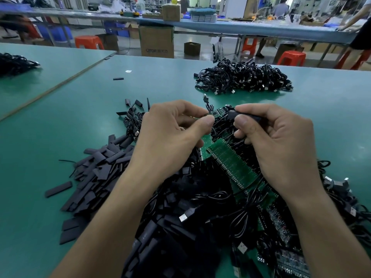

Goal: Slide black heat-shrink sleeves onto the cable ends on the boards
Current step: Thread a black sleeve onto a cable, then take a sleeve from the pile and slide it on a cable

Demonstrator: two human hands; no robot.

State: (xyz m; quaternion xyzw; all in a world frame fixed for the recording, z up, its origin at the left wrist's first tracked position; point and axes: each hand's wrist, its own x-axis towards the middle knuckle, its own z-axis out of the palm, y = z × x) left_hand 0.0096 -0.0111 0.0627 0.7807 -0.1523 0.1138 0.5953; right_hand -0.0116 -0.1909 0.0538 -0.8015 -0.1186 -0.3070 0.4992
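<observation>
While the thumb and forefinger of the right hand (277,145) are curled round a black heat-shrink sleeve (244,115), holding it level with its open end facing left, the other fingers fold loosely beneath. Just beside that end, the left hand (170,135) pinches the top end of a green board strip (230,163) between thumb tip and forefinger; its remaining fingers are tucked under and hidden. A thin black cable (208,106) rises from the pinch, its plug pointing up. The strip runs down and to the right between the wrists, lying on a tangle of cables (220,201) and more boards (289,257) at the near edge. Left of the left forearm spreads a heap of loose flat sleeves (100,167). All of it sits on a green table (80,97). Farther back on the right lies a separate cable pile (243,77), well apart from the hands. One stray sleeve (118,78) lies alone toward the far left.
</observation>
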